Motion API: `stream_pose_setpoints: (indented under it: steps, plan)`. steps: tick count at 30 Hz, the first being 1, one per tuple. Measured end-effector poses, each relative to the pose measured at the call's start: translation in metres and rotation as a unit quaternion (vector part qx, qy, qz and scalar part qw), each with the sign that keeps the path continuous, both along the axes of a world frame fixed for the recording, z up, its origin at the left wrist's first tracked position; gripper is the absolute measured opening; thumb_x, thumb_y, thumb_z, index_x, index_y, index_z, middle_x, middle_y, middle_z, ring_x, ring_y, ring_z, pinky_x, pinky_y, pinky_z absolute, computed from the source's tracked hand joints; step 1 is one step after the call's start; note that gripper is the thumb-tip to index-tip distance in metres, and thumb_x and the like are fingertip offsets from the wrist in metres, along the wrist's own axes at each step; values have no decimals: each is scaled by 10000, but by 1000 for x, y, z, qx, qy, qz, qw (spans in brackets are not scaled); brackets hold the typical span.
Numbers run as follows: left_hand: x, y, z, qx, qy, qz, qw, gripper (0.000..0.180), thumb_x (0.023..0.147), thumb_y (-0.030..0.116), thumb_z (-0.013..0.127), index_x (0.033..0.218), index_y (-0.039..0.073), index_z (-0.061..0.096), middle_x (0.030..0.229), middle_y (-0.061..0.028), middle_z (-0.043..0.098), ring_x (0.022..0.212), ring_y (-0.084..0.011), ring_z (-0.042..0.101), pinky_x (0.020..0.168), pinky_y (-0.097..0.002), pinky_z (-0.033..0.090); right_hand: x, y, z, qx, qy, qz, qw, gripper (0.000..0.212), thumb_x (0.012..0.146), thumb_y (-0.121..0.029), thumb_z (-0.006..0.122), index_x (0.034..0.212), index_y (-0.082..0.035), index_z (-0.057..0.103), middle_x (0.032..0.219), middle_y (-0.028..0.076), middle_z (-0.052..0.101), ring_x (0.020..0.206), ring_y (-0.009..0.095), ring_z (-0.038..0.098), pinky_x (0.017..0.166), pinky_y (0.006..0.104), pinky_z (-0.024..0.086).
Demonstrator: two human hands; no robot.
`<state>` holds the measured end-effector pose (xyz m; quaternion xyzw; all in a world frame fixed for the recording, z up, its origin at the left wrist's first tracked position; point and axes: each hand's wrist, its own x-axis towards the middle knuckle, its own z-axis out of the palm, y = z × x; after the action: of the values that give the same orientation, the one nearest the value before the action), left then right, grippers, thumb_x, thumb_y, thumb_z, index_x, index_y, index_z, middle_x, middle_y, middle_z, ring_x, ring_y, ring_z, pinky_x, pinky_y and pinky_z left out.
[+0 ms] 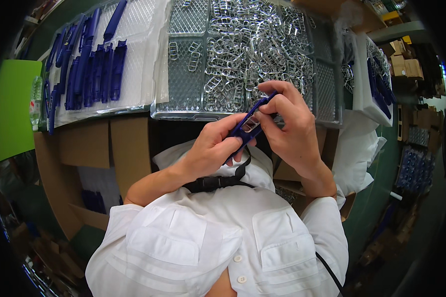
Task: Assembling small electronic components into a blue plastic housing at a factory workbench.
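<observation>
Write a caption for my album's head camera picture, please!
Left hand and right hand hold a blue part near a tray of shiny metal pieces.

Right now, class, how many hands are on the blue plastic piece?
2: the left hand at the lower-left part of the blue plastic piece, the right hand at its upper-right part.

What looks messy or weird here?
The metal clips look messy: they're heaped in a jumble across the clear tray, while a few lie apart in its left compartments. Nothing looks clearly broken.
</observation>
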<state>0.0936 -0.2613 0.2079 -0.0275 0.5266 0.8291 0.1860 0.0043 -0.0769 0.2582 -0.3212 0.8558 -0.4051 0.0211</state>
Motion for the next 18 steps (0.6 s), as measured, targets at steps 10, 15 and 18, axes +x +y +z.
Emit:
stream_pose_setpoints:
  steps: [10,15,18]
  plan:
    - [2,13,-4,-47,130,67,988,376,997,74,629,1342,-59,563,911,-46,702,704,-62,635,623,-226,534,20,-3,1,-172,-272,-107,941,403,891,44,717,1281,13,621,1323,118,650,1075,150,689,848,290,597]
    - [-10,19,0,-52,42,51,996,245,1080,169,550,1100,-43,671,806,-45,686,677,-85,666,603,-247,552,22,-1,-8,-166,-200,-97,961,248,906,63,663,1145,13,620,1142,58,681,949,89,675,828,255,585]
    - [-12,19,-5,-81,71,52,993,238,1081,160,553,1068,-40,683,775,-36,678,655,-82,660,584,-244,547,20,1,-14,-153,-193,-80,966,241,896,76,655,1123,9,612,1111,67,682,934,93,674,796,257,578]
